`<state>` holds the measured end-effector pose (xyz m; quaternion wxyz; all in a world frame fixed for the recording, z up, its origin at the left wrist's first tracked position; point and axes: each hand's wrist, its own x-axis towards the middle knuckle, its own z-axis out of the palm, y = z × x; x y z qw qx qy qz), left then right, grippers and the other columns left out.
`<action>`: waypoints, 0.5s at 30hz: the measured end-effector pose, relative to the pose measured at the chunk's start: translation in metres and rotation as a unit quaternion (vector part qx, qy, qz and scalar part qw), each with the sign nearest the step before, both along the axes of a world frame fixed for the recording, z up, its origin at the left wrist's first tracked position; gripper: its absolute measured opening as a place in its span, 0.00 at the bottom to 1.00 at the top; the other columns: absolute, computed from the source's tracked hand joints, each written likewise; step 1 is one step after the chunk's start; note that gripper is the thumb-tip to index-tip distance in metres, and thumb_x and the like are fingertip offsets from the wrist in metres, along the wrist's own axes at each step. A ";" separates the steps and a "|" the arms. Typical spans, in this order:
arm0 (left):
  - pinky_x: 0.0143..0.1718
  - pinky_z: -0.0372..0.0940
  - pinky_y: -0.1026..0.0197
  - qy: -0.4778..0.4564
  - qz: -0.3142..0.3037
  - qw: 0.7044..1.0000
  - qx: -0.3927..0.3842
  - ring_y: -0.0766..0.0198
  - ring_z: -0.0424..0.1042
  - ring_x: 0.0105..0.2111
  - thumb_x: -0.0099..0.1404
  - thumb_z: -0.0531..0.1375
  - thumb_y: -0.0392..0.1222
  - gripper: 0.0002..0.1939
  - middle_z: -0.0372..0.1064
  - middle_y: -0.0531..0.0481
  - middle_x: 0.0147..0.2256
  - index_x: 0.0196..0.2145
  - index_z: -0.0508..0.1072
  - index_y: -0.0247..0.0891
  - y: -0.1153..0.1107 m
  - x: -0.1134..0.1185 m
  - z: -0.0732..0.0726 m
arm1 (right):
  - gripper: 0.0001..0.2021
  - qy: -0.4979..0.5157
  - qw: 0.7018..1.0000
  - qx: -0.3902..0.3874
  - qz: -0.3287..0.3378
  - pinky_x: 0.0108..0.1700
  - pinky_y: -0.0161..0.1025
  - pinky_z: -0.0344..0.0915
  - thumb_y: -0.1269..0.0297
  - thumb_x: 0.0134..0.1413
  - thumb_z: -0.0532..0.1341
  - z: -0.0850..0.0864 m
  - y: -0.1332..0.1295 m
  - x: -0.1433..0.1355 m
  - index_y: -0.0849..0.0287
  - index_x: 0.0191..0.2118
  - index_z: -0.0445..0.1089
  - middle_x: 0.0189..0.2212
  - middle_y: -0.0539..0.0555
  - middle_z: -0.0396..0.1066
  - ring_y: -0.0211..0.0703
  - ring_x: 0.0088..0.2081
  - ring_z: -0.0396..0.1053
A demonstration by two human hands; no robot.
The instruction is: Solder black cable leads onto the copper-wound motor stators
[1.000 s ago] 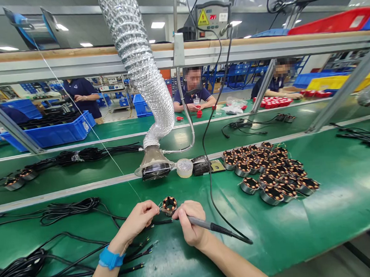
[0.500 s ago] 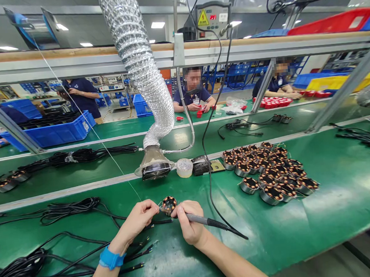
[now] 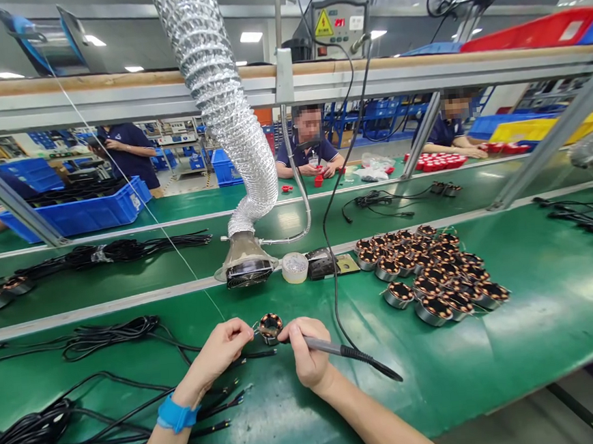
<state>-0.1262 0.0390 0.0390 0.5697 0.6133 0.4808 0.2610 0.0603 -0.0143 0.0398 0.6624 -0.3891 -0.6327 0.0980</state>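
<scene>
A motor stator [image 3: 270, 327] with copper windings sits on the green bench between my hands. My left hand [image 3: 230, 343], a blue band at its wrist, is closed in a pinch at the stator's left side. Thin solder wire [image 3: 175, 248] runs down from a spool [image 3: 43, 40] into its fingers; short stator leads show at the fingertips. Held like a pen, a grey soldering iron [image 3: 324, 345] lies in my right hand [image 3: 309, 351], just right of the stator. The iron's tip is hidden by my fingers and the stator's edge.
Many stators [image 3: 428, 273] stand grouped at the right. Black cables [image 3: 30, 434] cover the left. A fume duct [image 3: 248, 260], a round tub [image 3: 295, 268] and an iron stand [image 3: 323, 264] are behind the stator. The iron's cord [image 3: 334, 274] hangs in front. Co-workers [image 3: 307, 146] sit across.
My right hand has drawn slightly right with the soldering iron, uncovering more of the stator. My left hand stays almost in place.
</scene>
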 end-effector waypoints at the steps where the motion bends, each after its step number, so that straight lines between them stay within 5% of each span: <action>1: 0.20 0.42 0.66 0.000 -0.001 1.000 0.000 0.72 0.46 0.18 0.54 0.62 0.65 0.25 0.47 0.62 0.18 0.27 0.66 0.37 0.000 0.000 0.000 | 0.19 -0.001 1.000 0.001 0.000 0.29 0.37 0.63 0.68 0.64 0.50 0.001 0.000 0.000 0.57 0.23 0.70 0.18 0.49 0.71 0.38 0.21 0.69; 15: 0.20 0.48 0.66 0.000 0.006 1.000 0.031 0.72 0.52 0.17 0.57 0.61 0.60 0.22 0.55 0.59 0.20 0.28 0.67 0.36 0.004 0.000 -0.008 | 0.17 -0.031 0.998 0.039 -0.025 0.28 0.39 0.63 0.70 0.63 0.50 0.012 0.000 0.007 0.57 0.27 0.71 0.21 0.51 0.72 0.39 0.22 0.69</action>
